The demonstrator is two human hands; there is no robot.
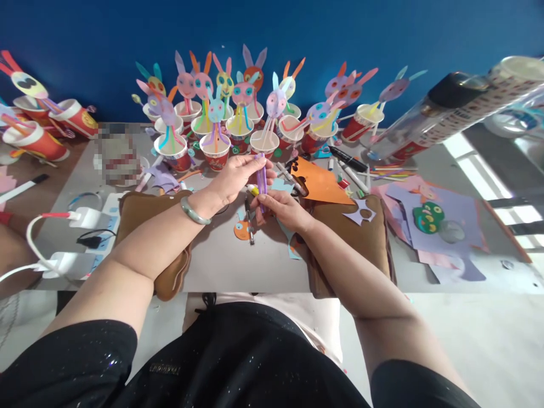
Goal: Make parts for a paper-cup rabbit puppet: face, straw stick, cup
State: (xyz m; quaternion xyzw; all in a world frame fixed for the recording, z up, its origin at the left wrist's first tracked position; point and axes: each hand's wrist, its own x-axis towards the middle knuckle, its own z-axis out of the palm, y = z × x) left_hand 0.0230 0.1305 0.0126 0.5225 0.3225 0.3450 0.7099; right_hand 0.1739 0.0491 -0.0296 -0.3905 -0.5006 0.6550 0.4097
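Observation:
My left hand [238,177] pinches the upper end of some narrow purple strips [262,178], held upright above the table. Lower down, my right hand [284,208] has its fingers closed on the same strips. Whether they are paper or fuzzy stems I cannot tell. Just below my hands a black pen [250,226] lies beside a small orange paper face [241,230] with blue ears. Pieces of light blue paper [294,248] lie partly under my right hand.
Behind my hands stand several red-and-white paper cups [215,153] with paper rabbit heads. Brown cushions [352,232] lie under both forearms. Orange paper [318,184], markers [353,175] and purple sheets [463,226] are to the right; a power strip [106,226] is left.

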